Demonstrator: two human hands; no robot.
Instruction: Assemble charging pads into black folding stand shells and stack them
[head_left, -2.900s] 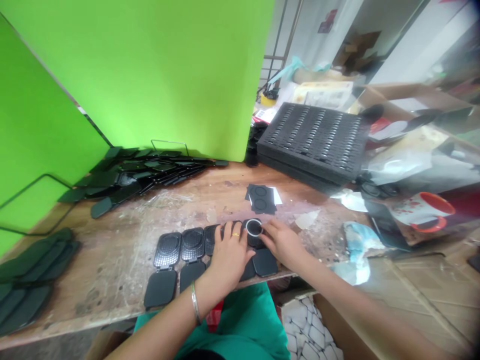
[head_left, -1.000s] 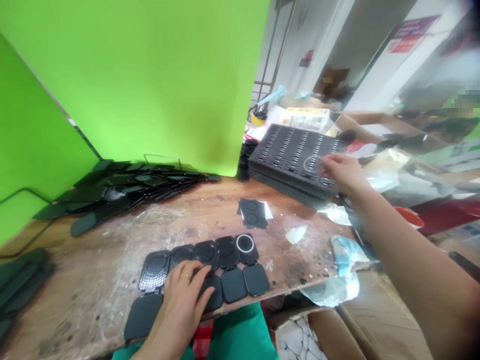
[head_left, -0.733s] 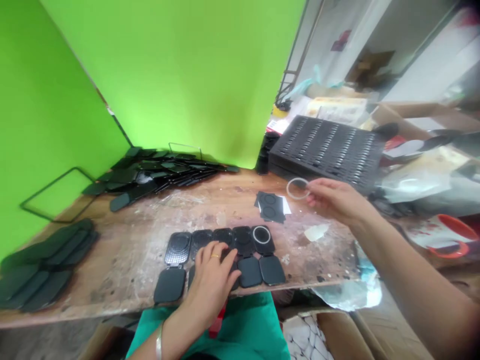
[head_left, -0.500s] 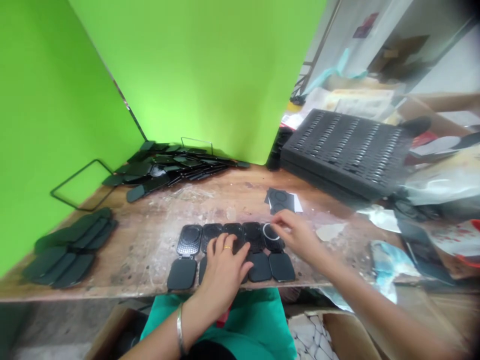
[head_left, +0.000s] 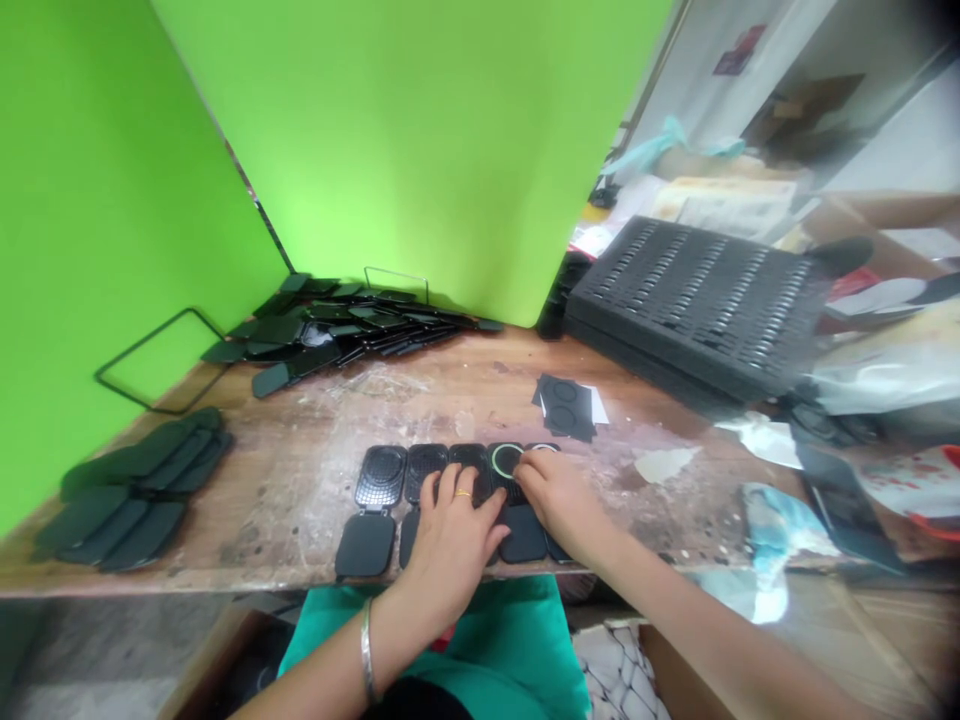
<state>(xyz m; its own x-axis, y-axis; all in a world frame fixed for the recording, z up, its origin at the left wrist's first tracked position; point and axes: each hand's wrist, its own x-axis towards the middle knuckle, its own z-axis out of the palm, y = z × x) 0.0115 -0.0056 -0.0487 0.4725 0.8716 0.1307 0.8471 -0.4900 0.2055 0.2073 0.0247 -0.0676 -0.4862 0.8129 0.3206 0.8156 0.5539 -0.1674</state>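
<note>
A row of open, hinged black square cases (head_left: pixel 380 480) lies along the table's near edge. Their upper halves have round recesses, and their lower halves are smooth flaps (head_left: pixel 365 546). Over the middle cases rests my left hand (head_left: pixel 456 515), fingers spread and partly covering them; anything beneath the palm is hidden. My right hand (head_left: pixel 559 497) pinches the right edge of a thin pale ring (head_left: pixel 495 466), which sits over the recess of the fourth case. Another pale ring (head_left: pixel 546 446) shows on the rightmost case, mostly hidden behind my right hand.
Dark sheets with ring outlines (head_left: pixel 564 405) lie beyond the cases. Flat black pieces are piled (head_left: pixel 352 325) against the green panel (head_left: pixel 420 150), with more stacked at left (head_left: pixel 142 500). A slotted black block (head_left: pixel 694 300) stands at right beside bags and clutter.
My right hand has moved left from the rightmost case to the fourth, where a pale ring now lies. The left hand has barely moved.
</note>
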